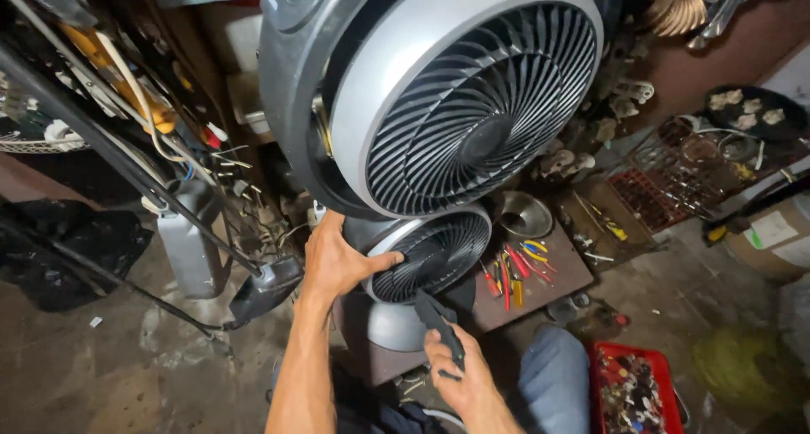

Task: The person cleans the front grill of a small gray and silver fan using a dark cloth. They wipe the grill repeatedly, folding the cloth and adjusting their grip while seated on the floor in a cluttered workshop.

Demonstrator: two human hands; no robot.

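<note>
While under hand [337,264], ribbed plastic grille [443,253]

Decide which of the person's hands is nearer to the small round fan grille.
Left. The left hand rests on the rim of the small fan grille, thumb touching it. The right hand is below the grille, apart from it, gripping a dark tool.

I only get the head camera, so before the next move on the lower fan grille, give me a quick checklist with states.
1. Left hand steadying the lower fan grille: ok, palm on its rim.
2. Right hand gripping the black tool: ok, fingers wrapped.
3. Tool tip at the grille: cannot tell, tip hidden.
4. Upper fan secured above: cannot tell.
5. Screwdrivers nearby: ok, on the brown board.
</note>
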